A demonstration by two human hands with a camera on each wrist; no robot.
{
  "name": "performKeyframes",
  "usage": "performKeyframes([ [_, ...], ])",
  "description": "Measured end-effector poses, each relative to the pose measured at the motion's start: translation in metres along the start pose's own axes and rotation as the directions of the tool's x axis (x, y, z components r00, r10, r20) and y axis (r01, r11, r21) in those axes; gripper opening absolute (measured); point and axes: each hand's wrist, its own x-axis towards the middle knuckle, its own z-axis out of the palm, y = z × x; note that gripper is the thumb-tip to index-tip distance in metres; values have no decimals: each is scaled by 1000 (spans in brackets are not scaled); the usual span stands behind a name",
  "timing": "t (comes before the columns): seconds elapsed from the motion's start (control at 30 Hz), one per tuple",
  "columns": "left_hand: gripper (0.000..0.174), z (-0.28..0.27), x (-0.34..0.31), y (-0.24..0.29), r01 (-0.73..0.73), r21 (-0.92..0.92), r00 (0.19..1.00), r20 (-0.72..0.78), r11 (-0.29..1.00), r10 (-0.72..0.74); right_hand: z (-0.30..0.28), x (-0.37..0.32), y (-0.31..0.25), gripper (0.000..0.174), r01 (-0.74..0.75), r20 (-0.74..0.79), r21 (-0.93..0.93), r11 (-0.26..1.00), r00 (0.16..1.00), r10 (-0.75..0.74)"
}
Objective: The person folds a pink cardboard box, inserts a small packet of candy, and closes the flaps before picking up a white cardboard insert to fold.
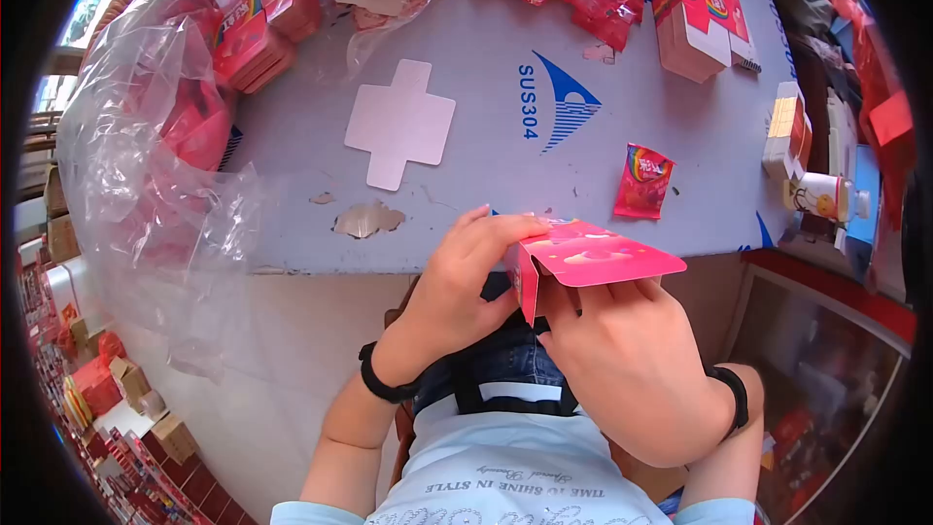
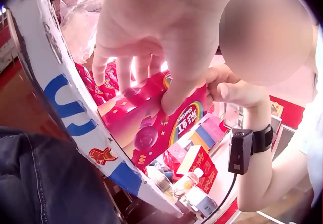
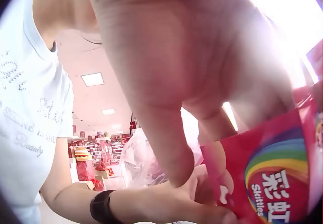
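Observation:
A pink-red Skittles card box (image 1: 612,255) is held at the table's front edge, one flap standing out toward the right. My left hand (image 1: 465,277) grips its left side, thumb below and fingers over the top; the left wrist view shows that thumb lying on the printed face (image 2: 179,118). The fingers of my right hand (image 1: 637,360) are bent under the flap at the box's open end, their tips hidden. In the right wrist view the rainbow print (image 3: 277,158) is beside my right hand (image 3: 176,73).
On the table (image 1: 301,136) lie a white cross-shaped card (image 1: 400,124) and a small red candy packet (image 1: 643,181). Stacked flat boxes (image 1: 685,19) stand at the back right, more red cartons (image 1: 255,39) at the back left. A clear plastic bag (image 1: 146,165) hangs over the left edge.

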Motion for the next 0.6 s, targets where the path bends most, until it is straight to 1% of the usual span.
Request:
performKeyframes([
  [0.07,46,2,1,2,-23,11,999,-23,1000,23,2,2,1,24,-6,-182,36,999,983,12],
  [0.1,46,-2,2,-1,-38,38,999,-25,999,39,4,7,0,24,-3,-212,37,999,977,11],
  [0.17,57,2,1,2,-52,28,997,-57,998,54,1,8,-2,29,-111,-64,39,993,991,113],
  [0.3,58,14,-5,5,-14,30,995,-96,999,17,0,12,-1,26,-126,-56,51,991,990,129],
  [0.37,58,22,-8,5,-35,50,983,-176,998,44,6,11,1,16,-83,-261,194,977,956,133],
  [0.4,58,26,-10,5,-40,45,984,-172,998,47,6,9,2,16,-91,-259,193,977,956,140],
  [0.47,57,32,-14,5,-47,95,969,-237,994,69,5,5,2,18,-46,-194,129,991,978,71],
  [0.5,57,34,-16,5,-53,91,970,-232,994,73,3,2,4,18,-55,-193,129,990,978,79],
  [0.57,56,39,-19,6,-52,104,959,-273,993,79,-2,-6,7,24,3,-152,278,961,987,41],
  [0.6,56,41,-20,7,-58,100,960,-268,993,83,-1,-7,7,24,-6,-151,278,960,987,50],
])
